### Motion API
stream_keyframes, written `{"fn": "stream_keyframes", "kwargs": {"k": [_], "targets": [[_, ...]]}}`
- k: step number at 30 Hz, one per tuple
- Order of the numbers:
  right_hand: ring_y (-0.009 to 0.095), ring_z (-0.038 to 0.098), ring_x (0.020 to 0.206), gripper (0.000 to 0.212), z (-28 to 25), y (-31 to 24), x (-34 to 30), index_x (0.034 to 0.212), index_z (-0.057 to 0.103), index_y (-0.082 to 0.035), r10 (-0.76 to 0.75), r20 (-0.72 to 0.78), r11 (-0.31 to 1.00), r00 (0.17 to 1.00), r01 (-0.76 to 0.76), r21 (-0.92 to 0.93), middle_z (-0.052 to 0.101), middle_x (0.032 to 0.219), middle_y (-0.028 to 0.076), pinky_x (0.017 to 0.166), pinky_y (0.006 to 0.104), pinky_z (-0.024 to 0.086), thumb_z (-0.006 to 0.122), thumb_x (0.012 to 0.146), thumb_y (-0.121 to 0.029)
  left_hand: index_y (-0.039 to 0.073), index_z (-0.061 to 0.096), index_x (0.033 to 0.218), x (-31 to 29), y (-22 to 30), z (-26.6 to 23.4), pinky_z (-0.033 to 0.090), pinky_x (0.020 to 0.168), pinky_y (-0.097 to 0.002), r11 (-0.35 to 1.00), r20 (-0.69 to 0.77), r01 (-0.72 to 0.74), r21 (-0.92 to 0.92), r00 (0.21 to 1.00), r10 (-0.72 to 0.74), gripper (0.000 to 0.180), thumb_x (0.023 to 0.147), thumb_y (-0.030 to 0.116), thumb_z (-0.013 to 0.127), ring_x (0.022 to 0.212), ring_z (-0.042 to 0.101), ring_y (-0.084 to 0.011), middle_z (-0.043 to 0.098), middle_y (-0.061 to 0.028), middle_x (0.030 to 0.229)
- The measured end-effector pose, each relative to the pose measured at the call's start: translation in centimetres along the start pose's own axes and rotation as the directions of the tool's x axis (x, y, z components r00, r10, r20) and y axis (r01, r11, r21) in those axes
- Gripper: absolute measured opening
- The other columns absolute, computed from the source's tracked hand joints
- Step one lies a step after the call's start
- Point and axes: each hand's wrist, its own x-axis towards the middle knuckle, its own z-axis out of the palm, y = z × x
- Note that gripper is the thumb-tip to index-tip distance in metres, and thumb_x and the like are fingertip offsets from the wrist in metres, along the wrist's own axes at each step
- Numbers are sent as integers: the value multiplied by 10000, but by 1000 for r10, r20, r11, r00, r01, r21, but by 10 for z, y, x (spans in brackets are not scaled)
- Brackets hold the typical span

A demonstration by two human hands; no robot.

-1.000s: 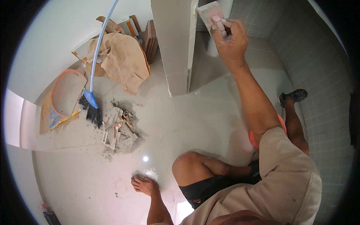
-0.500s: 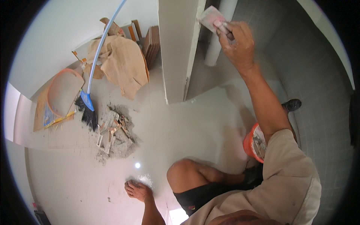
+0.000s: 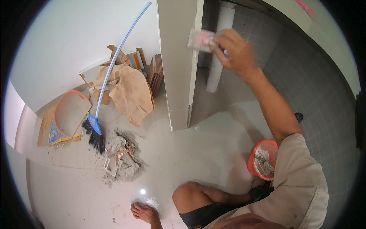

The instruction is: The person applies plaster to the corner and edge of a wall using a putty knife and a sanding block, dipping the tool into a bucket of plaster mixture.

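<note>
My right hand [image 3: 234,51] is raised and closed round the handle of a putty knife [image 3: 201,40]. Its flat, pale blade carries a pinkish smear and overlaps the white edge of a narrow tiled wall end [image 3: 177,76]; motion blur hides whether it touches. On the floor at the lower middle, my left hand [image 3: 143,212] rests with its fingers somewhat spread, holding nothing. Beside that hand lies a patch of white powder [image 3: 153,202].
An orange bucket [image 3: 256,158] with grey-white residue and tools stands by my right arm. Rubble [image 3: 122,158] is heaped left of centre, near a blue-handled broom [image 3: 95,126]. Brown paper [image 3: 131,91] and stacked tiles [image 3: 155,74] lean at the wall. A white pipe [image 3: 216,72] rises behind.
My right hand and the putty knife have moved left and down, bringing the blade over the wall's edge. The whole view has shifted, while my left hand stays beside the powder.
</note>
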Motion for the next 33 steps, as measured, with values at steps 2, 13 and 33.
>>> {"fn": "stream_keyframes", "kwargs": {"k": [2, 13, 33], "targets": [[244, 679, 864, 193, 2, -6, -8, 1014, 710, -37, -10, 45, 997, 999, 7, 77, 679, 976, 88, 694, 347, 571, 781, 834, -41, 67, 500, 1320, 3, -6, 7, 272, 1175, -512, 1000, -19, 2, -8, 1000, -2, 461, 888, 226, 527, 1438, 376, -332, 456, -132, 1499], [305, 668, 883, 175, 17, -35, -63, 1014, 706, -32, 68, 207, 990, 976, -92, 110, 673, 997, 110, 780, 397, 560, 764, 849, -32, 87, 504, 1337, -1, -1, 4, 294, 1163, -503, 1000, -42, -15, 7, 999, 16, 455, 897, 201, 514, 1424, 384, -310, 459, -113, 1482], [293, 637, 883, 259, -6, 20, 39, 984, 665, -64, -172, -161, 982, 972, 156, -108, 631, 976, 80, 731, 414, 553, 770, 750, -33, 52, 513, 1311, 1, 2, -8, 278, 1180, -514, 999, -17, 16, -49, 1000, -17, 474, 857, 165, 588, 1432, 388, -331, 472, -137, 1486]]}}
